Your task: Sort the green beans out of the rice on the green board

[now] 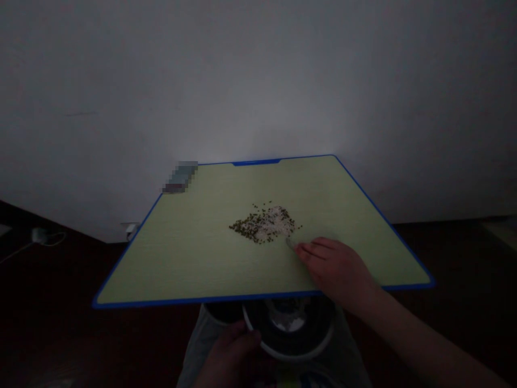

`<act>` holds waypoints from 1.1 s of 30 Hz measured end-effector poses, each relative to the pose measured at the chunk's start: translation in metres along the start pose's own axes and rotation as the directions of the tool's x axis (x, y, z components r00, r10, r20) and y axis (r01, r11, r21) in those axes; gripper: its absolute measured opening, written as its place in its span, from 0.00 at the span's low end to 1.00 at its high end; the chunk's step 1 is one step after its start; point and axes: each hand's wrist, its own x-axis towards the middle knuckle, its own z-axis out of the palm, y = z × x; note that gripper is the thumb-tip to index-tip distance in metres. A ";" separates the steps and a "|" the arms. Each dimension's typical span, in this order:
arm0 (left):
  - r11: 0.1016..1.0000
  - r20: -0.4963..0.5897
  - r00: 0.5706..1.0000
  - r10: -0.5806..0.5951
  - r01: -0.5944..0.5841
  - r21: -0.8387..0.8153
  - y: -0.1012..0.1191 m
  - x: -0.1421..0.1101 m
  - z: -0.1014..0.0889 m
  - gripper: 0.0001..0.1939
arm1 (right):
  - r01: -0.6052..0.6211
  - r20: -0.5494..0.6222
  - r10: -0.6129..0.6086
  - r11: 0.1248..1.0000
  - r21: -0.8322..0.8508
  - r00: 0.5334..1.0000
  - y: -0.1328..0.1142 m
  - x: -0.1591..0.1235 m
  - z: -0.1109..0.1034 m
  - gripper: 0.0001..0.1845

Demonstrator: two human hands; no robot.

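A pale green board with a blue rim (pixel 169 258) lies in front of me. A small heap of white rice mixed with dark green beans (pixel 264 222) sits near its middle. My right hand (pixel 335 267) rests flat on the board just right of the heap, fingers stretched out and together, tips touching the heap's edge. Below the board's near edge, my left hand (pixel 228 353) grips the rim of a dark bowl with a white rim (pixel 291 353). Some white grains lie inside the bowl.
A pale wall rises behind the board. A small blurred box (pixel 180 178) sits at the board's far left corner. A white plug and cable (pixel 42 235) lie on the dark floor to the left. The surroundings are dim.
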 end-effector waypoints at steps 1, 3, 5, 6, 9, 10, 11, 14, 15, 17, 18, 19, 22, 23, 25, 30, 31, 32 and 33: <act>1.000 -0.008 1.000 0.004 -0.004 0.003 -0.001 0.000 -0.001 0.18 | -0.011 0.006 0.011 1.000 0.000 1.000 0.001 -0.001 0.000 0.17; 1.000 -0.004 1.000 0.000 0.000 0.020 -0.001 0.001 -0.002 0.16 | -0.033 0.010 0.033 0.999 -0.012 0.999 0.005 -0.003 -0.001 0.17; 1.000 0.023 1.000 0.001 -0.002 0.026 -0.001 0.002 -0.003 0.14 | -0.055 0.005 0.055 0.998 -0.034 0.998 0.009 -0.005 -0.002 0.16; 1.000 0.040 0.999 0.001 -0.002 0.019 -0.001 0.002 -0.003 0.14 | -0.064 0.004 0.064 0.997 -0.049 0.998 0.010 -0.006 -0.002 0.16; 1.000 0.090 0.996 -0.021 0.021 0.008 -0.001 0.003 -0.002 0.13 | -0.087 0.009 0.089 0.992 -0.094 0.996 0.013 -0.009 -0.004 0.16; 0.999 0.102 0.994 -0.034 0.032 0.021 -0.001 0.003 -0.002 0.12 | -0.092 0.010 0.094 0.991 -0.097 0.996 0.013 -0.009 -0.004 0.16; 0.999 0.113 0.993 -0.041 0.037 0.036 -0.001 0.002 -0.002 0.11 | -0.090 0.009 0.091 0.992 -0.090 0.996 0.012 -0.010 -0.005 0.16; 0.998 0.120 0.993 -0.018 0.011 0.059 0.000 0.000 0.002 0.12 | -0.061 0.006 0.062 0.997 -0.037 0.998 0.007 -0.008 -0.004 0.16; 0.998 0.118 0.993 -0.009 0.002 0.056 0.001 -0.001 0.003 0.13 | -0.054 0.008 0.054 0.998 -0.023 0.998 0.005 -0.007 -0.003 0.16; 0.999 0.109 0.994 0.000 -0.005 0.044 0.002 -0.002 0.005 0.14 | -0.059 0.017 0.059 0.998 -0.011 0.998 0.001 -0.005 0.000 0.16; 0.999 0.109 0.994 0.000 -0.005 0.043 0.002 -0.003 0.006 0.15 | -0.067 0.020 0.067 0.998 -0.010 0.998 0.000 -0.004 0.001 0.17; 0.999 0.116 0.993 -0.001 -0.003 0.039 0.002 -0.003 0.006 0.15 | -0.076 0.024 0.076 0.997 -0.012 0.997 -0.001 -0.003 0.002 0.17; 0.999 0.135 0.991 -0.022 0.016 0.041 0.002 -0.004 0.005 0.15 | -0.097 0.034 0.098 0.995 -0.019 0.995 0.000 -0.001 0.004 0.17; 0.998 0.134 0.991 -0.023 0.016 0.053 0.003 -0.004 0.004 0.15 | -0.103 0.039 0.104 0.994 -0.022 0.994 0.000 -0.001 0.003 0.17; 0.997 0.115 0.993 -0.022 0.013 0.080 0.004 -0.004 0.004 0.14 | -0.107 0.046 0.108 0.994 -0.031 0.993 0.002 -0.001 0.002 0.17; 0.997 0.133 0.991 -0.013 0.003 0.078 0.005 -0.005 0.008 0.11 | -0.107 0.027 0.109 0.992 -0.072 0.994 0.009 -0.008 -0.003 0.16; 0.998 0.148 0.989 -0.003 -0.007 0.066 0.005 -0.005 0.008 0.11 | -0.114 0.024 0.116 0.991 -0.073 0.993 0.011 -0.010 -0.004 0.16; 0.998 0.158 0.987 0.003 -0.013 0.058 0.005 -0.005 0.009 0.12 | -0.123 0.020 0.125 0.990 -0.071 0.992 0.014 -0.013 -0.004 0.16; 0.998 0.165 0.986 0.008 -0.017 0.052 0.005 -0.005 0.009 0.12 | -0.135 0.016 0.136 0.989 -0.064 0.991 0.018 -0.015 -0.004 0.16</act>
